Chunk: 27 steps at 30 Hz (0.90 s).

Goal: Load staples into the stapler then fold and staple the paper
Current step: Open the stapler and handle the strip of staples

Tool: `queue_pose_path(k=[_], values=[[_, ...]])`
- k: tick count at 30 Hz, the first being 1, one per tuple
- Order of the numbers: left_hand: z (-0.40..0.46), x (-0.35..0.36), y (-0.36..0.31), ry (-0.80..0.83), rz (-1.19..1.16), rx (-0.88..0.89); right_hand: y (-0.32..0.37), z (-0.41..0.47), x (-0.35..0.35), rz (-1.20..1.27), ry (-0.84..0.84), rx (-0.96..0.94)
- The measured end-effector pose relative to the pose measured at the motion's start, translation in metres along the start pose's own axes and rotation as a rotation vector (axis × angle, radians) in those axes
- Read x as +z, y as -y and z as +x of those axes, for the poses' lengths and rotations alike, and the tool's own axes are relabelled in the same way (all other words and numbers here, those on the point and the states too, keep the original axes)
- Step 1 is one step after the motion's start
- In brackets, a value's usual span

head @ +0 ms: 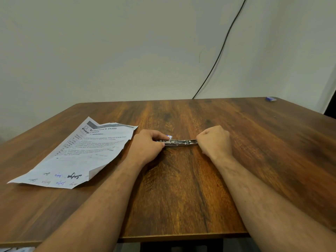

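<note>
Plain pale wall behind, black cable running down it to the far edge of a brown wood-grain tabletop. Stapler lies flat at tabletop centre, opened out long, metal channel facing up, running left-right between both hands. Left hand curled over the stapler's left end, thumb on top near a small white-blue bit at that end, fingers wrapped on the near side; it has hold of that end. Right hand balled into a fist, closed over the stapler's right end, which is hidden under it. Both forearms bare, reaching in from the bottom edge. Paper sits left of the left hand, just beside it, flat on the tabletop, printed text with a bold heading, handwritten scribbles along its near edge; corners creased, top right corner slightly lifted. Small blue box at the far right corner of the tabletop, well apart from the hands; too small to tell the contents. Staples inside the channel: cannot tell.
</note>
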<state>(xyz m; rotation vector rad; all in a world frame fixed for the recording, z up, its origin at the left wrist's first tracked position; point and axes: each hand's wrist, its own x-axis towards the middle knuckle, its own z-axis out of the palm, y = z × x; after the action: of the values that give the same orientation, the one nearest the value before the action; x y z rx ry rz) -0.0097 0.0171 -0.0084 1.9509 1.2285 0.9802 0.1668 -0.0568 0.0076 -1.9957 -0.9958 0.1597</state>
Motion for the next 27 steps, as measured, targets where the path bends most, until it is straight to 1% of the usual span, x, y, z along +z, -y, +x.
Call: queue_pose_path(k=[4,8,15,17,19,27], values=[[0.002,-0.001,0.002,0.027,0.005,-0.004,0.0,0.001,0.001,0.011,0.0,-0.03],[0.001,-0.004,0.0,0.079,-0.038,-0.025,-0.001,-0.002,0.002,0.013,0.033,-0.112],[-0.001,-0.003,-0.001,0.064,-0.076,-0.048,0.002,-0.009,0.011,-0.004,0.165,-0.454],[0.0,-0.003,-0.001,0.057,-0.07,-0.042,0.001,-0.01,0.012,0.0,0.177,-0.513],[0.0,-0.002,0.0,0.054,-0.07,-0.033,0.001,-0.009,0.016,0.003,0.174,-0.522],[-0.001,-0.002,0.001,0.088,-0.064,-0.001,0.002,-0.007,0.024,-0.001,0.199,-0.441]])
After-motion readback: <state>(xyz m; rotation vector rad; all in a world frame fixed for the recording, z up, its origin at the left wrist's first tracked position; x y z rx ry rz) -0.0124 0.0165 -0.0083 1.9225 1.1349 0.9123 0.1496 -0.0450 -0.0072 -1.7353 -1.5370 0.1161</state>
